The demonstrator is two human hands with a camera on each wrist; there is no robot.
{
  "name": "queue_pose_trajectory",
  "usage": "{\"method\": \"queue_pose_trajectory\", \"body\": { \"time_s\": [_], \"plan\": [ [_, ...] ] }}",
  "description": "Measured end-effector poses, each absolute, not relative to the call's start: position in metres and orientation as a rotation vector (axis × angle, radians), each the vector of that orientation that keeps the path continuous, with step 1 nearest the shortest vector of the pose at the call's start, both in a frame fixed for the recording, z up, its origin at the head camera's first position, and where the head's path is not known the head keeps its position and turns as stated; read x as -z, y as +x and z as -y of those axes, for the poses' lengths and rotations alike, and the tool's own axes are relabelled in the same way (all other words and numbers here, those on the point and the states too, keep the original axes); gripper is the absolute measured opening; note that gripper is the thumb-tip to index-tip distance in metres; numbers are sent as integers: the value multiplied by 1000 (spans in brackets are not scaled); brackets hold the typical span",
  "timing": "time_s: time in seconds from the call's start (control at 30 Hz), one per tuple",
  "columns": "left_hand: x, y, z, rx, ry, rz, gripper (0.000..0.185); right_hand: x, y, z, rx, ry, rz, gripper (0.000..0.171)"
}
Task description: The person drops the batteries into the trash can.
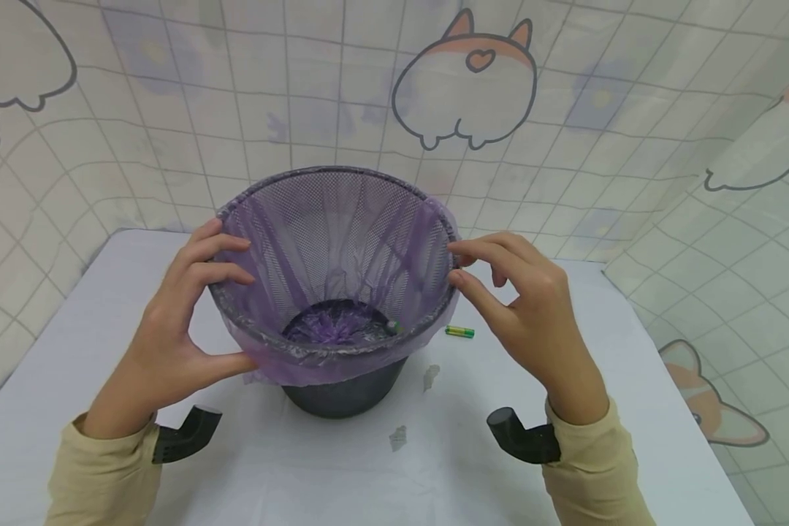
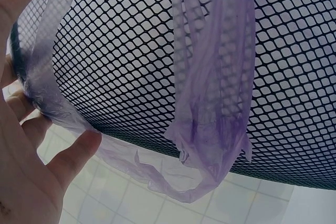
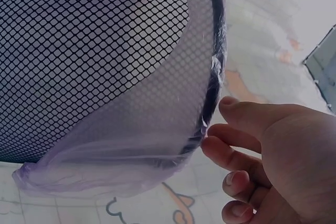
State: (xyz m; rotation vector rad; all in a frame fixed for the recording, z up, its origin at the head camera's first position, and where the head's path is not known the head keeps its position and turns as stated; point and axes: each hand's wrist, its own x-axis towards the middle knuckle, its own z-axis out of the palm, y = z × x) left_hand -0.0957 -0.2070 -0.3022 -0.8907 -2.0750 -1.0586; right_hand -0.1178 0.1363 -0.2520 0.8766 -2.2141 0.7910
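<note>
Backdrop: We see a tiled curtain (image 1: 664, 109) with cartoon corgi prints hanging behind and on both sides of the work.
Desk: A white desk (image 1: 92, 307) carries everything; we note two small grey scuffs or scraps on it in front of the basket, too small to tell which.
Basket: Our black mesh wastebasket (image 1: 342, 394) stands upright near the middle of the desk, between our two hands, its wide mouth facing up.
Liner: A thin purple plastic bag (image 1: 332, 241) lines the inside; its edge is folded over the rim and hangs down the outside on the near side, with a loose flap (image 2: 210, 145) drooping over the mesh in the left wrist view.
Left hand: Our left hand (image 1: 184, 314) grasps the left side of the rim, fingers curled over the top into the bag, thumb pressed against the folded plastic below.
Right hand: Our right hand (image 1: 526, 307) is at the right side of the rim, thumb and forefinger tips pinching or touching the bag's edge; the other fingers are loosely bent and free.
Wrist mounts: A black camera mount sits at each wrist, left (image 1: 187, 435) and right (image 1: 519, 438), just beside the beige sleeves.
Battery: A small green-and-yellow battery (image 1: 459, 332) lies on the desk just right of the basket, below our right hand.
Inside the basket: A small greenish thing (image 1: 393, 327) rests at the bottom on the bag; we cannot tell what it is.
</note>
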Motion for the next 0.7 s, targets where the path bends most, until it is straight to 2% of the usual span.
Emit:
{"method": "queue_pose_trajectory", "body": {
  "time_s": [0.7],
  "plan": [
    [300,-95,204,1060,-890,2051,76,274,-127,-157,-864,761,2236,21]
  ]
}}
